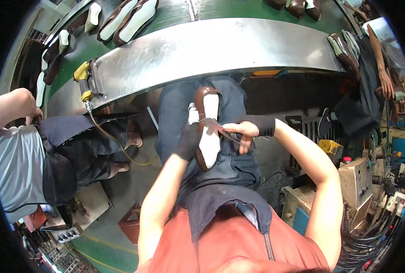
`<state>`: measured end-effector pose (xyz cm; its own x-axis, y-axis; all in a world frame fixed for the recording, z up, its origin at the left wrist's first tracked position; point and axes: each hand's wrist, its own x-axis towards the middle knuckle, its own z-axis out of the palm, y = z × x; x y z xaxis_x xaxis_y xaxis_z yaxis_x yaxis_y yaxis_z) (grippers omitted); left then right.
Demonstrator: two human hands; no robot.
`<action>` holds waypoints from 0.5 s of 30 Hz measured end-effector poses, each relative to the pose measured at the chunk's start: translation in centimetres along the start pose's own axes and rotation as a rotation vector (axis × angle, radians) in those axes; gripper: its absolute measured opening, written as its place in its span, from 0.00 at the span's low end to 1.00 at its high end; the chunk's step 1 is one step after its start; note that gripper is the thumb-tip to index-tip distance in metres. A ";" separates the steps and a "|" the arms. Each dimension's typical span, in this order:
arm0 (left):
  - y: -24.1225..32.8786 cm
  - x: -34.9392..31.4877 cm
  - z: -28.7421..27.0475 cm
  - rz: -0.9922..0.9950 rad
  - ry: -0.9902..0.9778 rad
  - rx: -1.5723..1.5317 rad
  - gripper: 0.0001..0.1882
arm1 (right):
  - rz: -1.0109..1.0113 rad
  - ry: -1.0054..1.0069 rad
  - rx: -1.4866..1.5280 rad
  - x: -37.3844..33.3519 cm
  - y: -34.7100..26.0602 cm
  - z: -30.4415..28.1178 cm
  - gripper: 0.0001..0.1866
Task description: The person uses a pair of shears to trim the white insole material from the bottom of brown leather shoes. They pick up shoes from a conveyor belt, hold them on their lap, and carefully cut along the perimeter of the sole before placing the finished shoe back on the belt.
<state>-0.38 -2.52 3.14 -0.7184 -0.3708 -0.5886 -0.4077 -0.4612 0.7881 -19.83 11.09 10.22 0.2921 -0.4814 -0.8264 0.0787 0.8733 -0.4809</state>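
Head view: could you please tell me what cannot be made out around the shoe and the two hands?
- Shoe: its middle is hidden behind the left hand and the pliers.
- Right hand: its grip on the pliers handles is blurred.
- Pliers tips: too small to show what they pinch.
- Shoes on the belt: cut off by the top edge.

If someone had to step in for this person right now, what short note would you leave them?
Left hand: in a dark glove, steadying the brown shoe, which lies sole-up on the lap.
Right hand: gripping pincers whose jaws are on the pale insole around mid-shoe.
Nearby: more shoes lie sole-up on the green belt beyond the metal guard. Another seated person is on the left.
Done: shoe is in place and the tool is on it.
Left: I cannot tell how much of the edge has been worked; check all round before putting it back.
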 end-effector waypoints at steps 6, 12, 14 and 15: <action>0.8 1.8 1.8 0.285 0.370 0.715 0.29 | -0.264 0.395 -1.318 -4.7 -5.4 -0.6 0.27; -2.2 2.4 -2.5 0.419 0.097 0.507 0.30 | -0.966 0.701 -0.991 -6.1 -7.7 5.7 0.18; -2.2 0.6 -1.1 0.426 -0.017 0.429 0.38 | -1.175 0.631 -0.561 -1.2 -1.6 5.2 0.21; -1.7 -1.6 -0.2 0.431 -0.046 0.350 0.44 | -0.971 0.624 -0.614 1.2 1.6 4.9 0.23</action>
<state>1.62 -1.27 2.69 -0.8820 -0.4279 -0.1972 -0.2286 0.0226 0.9733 -14.68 12.29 9.95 -0.1392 -0.9901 0.0157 -0.4878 0.0548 -0.8713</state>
